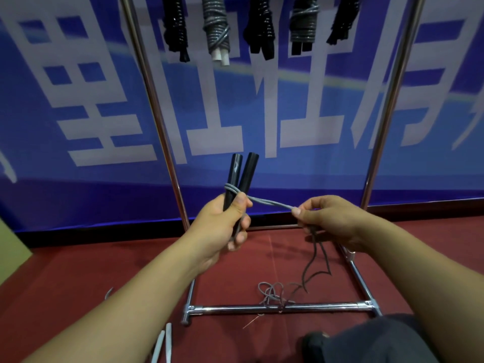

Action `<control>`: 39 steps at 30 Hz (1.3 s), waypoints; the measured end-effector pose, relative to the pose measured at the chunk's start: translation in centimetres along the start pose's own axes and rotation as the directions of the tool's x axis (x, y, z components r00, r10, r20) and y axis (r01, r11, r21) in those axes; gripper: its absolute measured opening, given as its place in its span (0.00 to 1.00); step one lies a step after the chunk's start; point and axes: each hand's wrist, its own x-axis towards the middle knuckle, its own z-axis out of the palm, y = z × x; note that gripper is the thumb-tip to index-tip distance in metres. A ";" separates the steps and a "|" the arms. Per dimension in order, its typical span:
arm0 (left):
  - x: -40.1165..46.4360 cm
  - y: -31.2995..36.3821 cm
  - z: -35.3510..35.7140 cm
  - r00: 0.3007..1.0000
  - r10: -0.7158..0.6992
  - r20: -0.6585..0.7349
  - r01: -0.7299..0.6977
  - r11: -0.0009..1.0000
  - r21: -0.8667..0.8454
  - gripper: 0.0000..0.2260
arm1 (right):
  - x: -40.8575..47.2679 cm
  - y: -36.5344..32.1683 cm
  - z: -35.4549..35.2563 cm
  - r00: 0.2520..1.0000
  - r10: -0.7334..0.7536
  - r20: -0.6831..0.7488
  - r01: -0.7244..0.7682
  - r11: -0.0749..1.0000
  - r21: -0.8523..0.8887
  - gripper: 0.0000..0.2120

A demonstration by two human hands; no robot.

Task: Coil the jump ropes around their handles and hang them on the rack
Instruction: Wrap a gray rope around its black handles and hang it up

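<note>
My left hand [227, 226] grips two black jump-rope handles [241, 176] upright side by side, in front of the rack. A grey rope [269, 203] makes a couple of turns around the handles just above my thumb and runs taut to the right. My right hand [331, 221] pinches that rope between thumb and fingers. Below my right hand the rope hangs down and lies in loose loops [277, 293] on the red floor, over the rack's front base bar.
The chrome rack [282, 308] stands ahead, its uprights at left and right. Several coiled ropes [217, 30] hang from its top. Two white handles [163, 345] lie on the floor at lower left. My knee [372, 339] is at lower right. A blue banner stands behind.
</note>
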 end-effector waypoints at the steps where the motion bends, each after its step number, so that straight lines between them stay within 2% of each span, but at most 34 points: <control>1: -0.1 0.1 0.0 1.000 0.009 0.012 -0.009 1.000 -0.001 0.12 | 0.1 0.1 -0.1 1.000 0.022 -0.015 -0.022 1.000 -0.008 0.10; 4: -0.3 0.4 0.2 0.999 0.026 0.026 -0.025 0.999 -0.028 0.13 | 0.4 0.2 0.0 0.997 0.014 -0.074 -0.015 1.000 -0.010 0.12; 7: -0.3 0.7 0.0 0.999 0.044 0.013 -0.043 0.996 -0.080 0.14 | 0.6 -0.1 0.0 0.987 -0.041 -0.154 0.037 0.999 -0.028 0.09; 10: -0.2 0.8 -0.5 0.999 0.052 -0.013 -0.052 0.997 -0.062 0.14 | 0.2 -0.3 -0.3 0.992 -0.060 -0.109 0.052 0.996 -0.075 0.08; 13: 0.1 0.6 -1.1 0.997 0.061 -0.052 -0.059 0.998 0.032 0.15 | -0.6 -0.6 -0.5 0.995 -0.098 -0.018 0.090 0.962 -0.257 0.10; 17: 0.8 0.2 -2.3 0.992 0.055 -0.110 -0.032 0.980 0.198 0.16 | -1.8 -1.3 -0.5 0.985 -0.146 0.086 0.169 0.908 -0.383 0.17; 22: 1.3 -0.2 -2.9 0.992 0.064 -0.108 -0.027 0.949 0.315 0.17 | -3.1 -1.9 0.2 0.961 -0.220 0.167 0.265 0.908 -0.325 0.20; 25: 1.4 -0.8 -3.0 0.994 0.064 -0.093 -0.020 0.911 0.412 0.16 | -3.9 -2.4 0.7 0.947 -0.229 0.224 0.290 0.910 -0.295 0.17; 28: 1.7 -1.6 -3.3 0.995 0.067 -0.075 -0.016 0.844 0.536 0.14 | -4.3 -2.5 1.1 0.944 -0.204 0.261 0.286 0.897 -0.336 0.16; 30: 1.8 -1.9 -3.4 0.996 0.058 -0.063 -0.007 0.791 0.612 0.14 | -4.4 -2.3 1.6 0.944 -0.195 0.266 0.286 0.886 -0.365 0.19; 32: 1.7 -2.2 -3.2 0.998 0.030 -0.055 0.011 0.778 0.628 0.15 | -4.4 -2.2 2.1 0.942 -0.212 0.259 0.305 0.864 -0.402 0.22; 37: 1.3 -2.5 -2.5 0.998 -0.057 0.009 0.039 0.770 0.637 0.08 | -4.0 -2.0 3.2 0.912 -0.342 0.227 0.409 0.810 -0.420 0.21; 39: 1.2 -2.5 -2.3 0.996 -0.077 0.035 0.033 0.733 0.679 0.08 | -3.9 -1.9 3.4 0.885 -0.412 0.217 0.465 0.768 -0.439 0.21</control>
